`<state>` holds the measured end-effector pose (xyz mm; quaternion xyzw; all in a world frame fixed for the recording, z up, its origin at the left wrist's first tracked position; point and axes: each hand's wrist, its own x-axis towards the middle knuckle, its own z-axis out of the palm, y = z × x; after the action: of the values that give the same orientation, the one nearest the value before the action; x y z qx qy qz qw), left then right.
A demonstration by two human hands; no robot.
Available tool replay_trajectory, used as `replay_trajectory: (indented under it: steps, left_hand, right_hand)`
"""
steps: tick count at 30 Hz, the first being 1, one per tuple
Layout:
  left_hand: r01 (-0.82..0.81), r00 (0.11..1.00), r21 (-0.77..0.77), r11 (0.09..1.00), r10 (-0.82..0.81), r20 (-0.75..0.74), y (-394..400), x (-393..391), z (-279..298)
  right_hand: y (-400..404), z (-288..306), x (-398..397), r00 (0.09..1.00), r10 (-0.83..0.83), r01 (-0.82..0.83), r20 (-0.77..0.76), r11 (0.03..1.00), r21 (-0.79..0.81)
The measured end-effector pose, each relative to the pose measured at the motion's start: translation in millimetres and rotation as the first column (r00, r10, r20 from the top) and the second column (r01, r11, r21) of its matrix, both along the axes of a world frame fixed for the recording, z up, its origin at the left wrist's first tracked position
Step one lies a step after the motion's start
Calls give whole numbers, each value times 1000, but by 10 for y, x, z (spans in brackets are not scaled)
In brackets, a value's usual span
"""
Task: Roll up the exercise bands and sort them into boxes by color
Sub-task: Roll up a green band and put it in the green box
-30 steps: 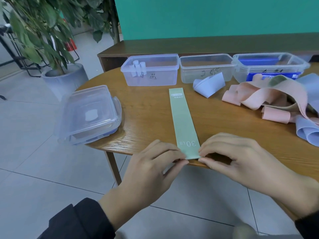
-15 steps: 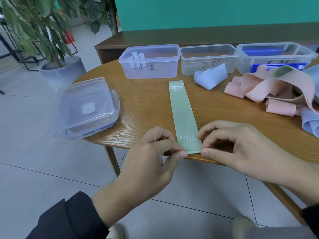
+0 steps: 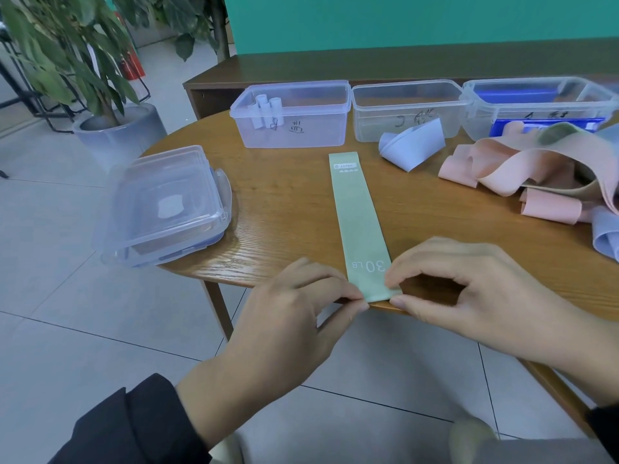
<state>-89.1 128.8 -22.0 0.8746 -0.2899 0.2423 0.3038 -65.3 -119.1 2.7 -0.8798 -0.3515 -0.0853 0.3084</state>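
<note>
Green band (image 3: 360,219): lies flat and unrolled on the round wooden table (image 3: 288,209), running from the near edge toward the boxes; "30 LB" printed at the near end.
Left hand (image 3: 284,326): thumb and forefinger pinch the band's near left corner at the table edge.
Right hand (image 3: 469,289): fingers curled, thumb and forefinger pinch the near right corner.
Left box (image 3: 291,117): beyond the band's far end, open, holds small pale rolls.
Middle box (image 3: 407,108): right of the left box, touching it; contents cannot be told.
Right box (image 3: 536,107): furthest right, blue item inside.
Blue band (image 3: 413,147): loosely folded, just right of the green band's far end.
Pink bands (image 3: 522,175): tangled heap further right.
Stacked lids (image 3: 164,205): well left of the green band, overhanging the table edge.
</note>
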Motion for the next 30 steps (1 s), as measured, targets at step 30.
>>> replay_trajectory:
  steps: [30]
  left_hand:
    - [-10,998,23,1000,11,-69,-13,-1,52]
  right_hand:
    - [13,-24,-33,998,4,-3,63,1000,-14]
